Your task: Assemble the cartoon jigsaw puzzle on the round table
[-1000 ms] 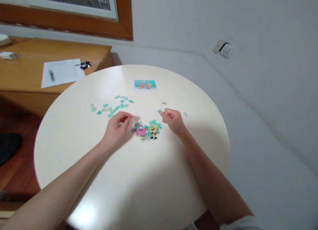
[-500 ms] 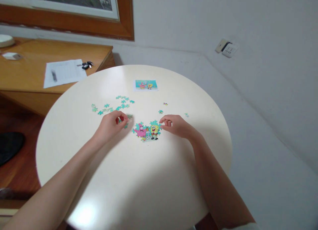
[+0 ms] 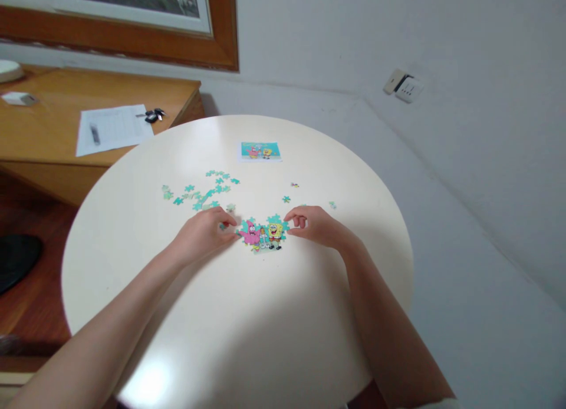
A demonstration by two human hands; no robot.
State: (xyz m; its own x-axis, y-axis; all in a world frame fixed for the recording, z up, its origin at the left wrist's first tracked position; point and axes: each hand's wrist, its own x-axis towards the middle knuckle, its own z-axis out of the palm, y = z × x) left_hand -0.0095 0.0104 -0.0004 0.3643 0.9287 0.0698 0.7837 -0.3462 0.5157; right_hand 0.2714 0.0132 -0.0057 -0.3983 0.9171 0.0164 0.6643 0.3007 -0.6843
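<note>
A partly joined jigsaw puzzle (image 3: 264,237) lies flat on the round white table (image 3: 247,315), showing a pink starfish figure and a yellow square figure on teal. My left hand (image 3: 207,229) is at its left edge, thumb and forefinger curved around a small teal tab there. At the right edge, my right hand (image 3: 316,223) has thumb and forefinger on either side of the teal border. Several loose puzzle pieces (image 3: 219,189) are scattered beyond my left hand, some partly hidden by it. A single teal piece (image 3: 286,199) lies above the puzzle.
A picture card (image 3: 260,152) of the same scene lies toward the table's far side. Small pieces sit at right, one pale piece (image 3: 332,205) beyond my right hand. A wooden desk (image 3: 48,132) at left holds a paper sheet (image 3: 117,129) and keys (image 3: 154,115).
My left hand has moved right and slightly nearer, from above the loose pieces to the puzzle's left edge. My right hand stays almost in place at the right edge.
</note>
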